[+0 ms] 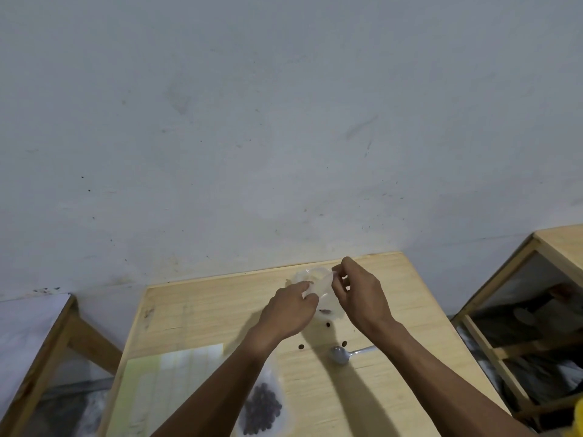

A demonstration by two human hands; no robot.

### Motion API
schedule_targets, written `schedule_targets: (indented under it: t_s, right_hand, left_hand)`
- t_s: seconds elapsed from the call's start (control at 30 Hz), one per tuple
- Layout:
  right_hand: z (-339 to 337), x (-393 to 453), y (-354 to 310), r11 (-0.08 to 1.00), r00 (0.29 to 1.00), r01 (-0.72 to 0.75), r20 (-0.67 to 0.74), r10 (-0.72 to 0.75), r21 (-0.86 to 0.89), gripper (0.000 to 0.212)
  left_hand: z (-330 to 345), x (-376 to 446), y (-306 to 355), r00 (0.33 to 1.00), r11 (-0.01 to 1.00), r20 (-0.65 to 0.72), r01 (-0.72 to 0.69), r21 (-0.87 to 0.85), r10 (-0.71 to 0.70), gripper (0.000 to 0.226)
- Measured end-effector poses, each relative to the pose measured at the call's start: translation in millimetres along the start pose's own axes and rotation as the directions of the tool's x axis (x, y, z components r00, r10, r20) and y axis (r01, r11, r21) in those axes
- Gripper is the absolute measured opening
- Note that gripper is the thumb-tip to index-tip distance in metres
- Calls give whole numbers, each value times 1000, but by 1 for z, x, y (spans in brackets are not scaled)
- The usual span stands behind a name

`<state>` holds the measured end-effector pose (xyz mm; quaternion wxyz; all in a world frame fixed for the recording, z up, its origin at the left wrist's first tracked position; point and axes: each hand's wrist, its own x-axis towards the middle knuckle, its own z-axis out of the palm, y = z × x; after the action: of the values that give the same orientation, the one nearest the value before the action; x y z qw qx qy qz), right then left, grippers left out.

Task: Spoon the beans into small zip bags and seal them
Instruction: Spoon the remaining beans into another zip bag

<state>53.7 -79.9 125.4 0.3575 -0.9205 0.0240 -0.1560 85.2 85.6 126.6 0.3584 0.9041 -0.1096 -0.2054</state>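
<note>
A small clear zip bag [318, 283] is held up over the far part of the wooden table [394, 389]. My left hand [291, 307] pinches its left side and my right hand [359, 294] pinches its top right edge. A few dark beans [325, 311] show near the bag's bottom. A metal spoon [342, 354] lies on the table below my hands, bowl to the left. Loose beans [301, 346] lie scattered near it. A larger clear bag of dark beans [263, 408] lies at the near edge, partly behind my left forearm.
A stack of pale sheets or flat bags [170, 383] lies on the table's left. A grey wall rises behind. A wooden frame table [38, 351] stands at the left, and a wooden shelf unit [517, 313] at the right.
</note>
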Motion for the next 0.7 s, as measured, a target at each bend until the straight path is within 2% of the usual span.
schedule_targets:
  t_s: [0.07, 0.17, 0.27, 0.33, 0.37, 0.5, 0.63, 0.7]
  right_hand:
    - [-8, 5, -4, 983, 991, -123, 68, 114, 134, 17]
    - [-19, 9, -4, 886, 957, -287, 137, 254, 364, 22]
    - [-20, 6, -4, 825, 935, -355, 156, 319, 441, 23]
    - [-17, 4, -4, 808, 928, -373, 161, 337, 456, 22]
    - [-16, 2, -4, 800, 925, -379, 169, 340, 466, 21]
    - [-11, -2, 3, 745, 911, -413, 226, 346, 524, 22]
    - [-13, -4, 16, 647, 888, -459, 329, 321, 608, 23]
    - [-14, -9, 35, 682, 877, -479, 342, 339, 553, 20]
  left_hand:
    - [-4, 0, -1, 999, 997, -22, -34, -76, 32, 56]
    - [-2, -6, -7, 980, 968, -113, -182, -171, 164, 56]
    - [8, -6, -12, 962, 950, -151, -254, -184, 228, 77]
    - [16, -4, -17, 950, 954, -165, -283, -102, 264, 90]
    - [19, -3, -18, 940, 954, -201, -294, -59, 277, 89]
    - [21, -2, -21, 866, 946, -392, -322, 38, 310, 60]
    - [23, -1, -27, 856, 950, -414, -295, 103, 311, 54]
    - [23, 3, -34, 858, 947, -401, -293, 131, 320, 56]
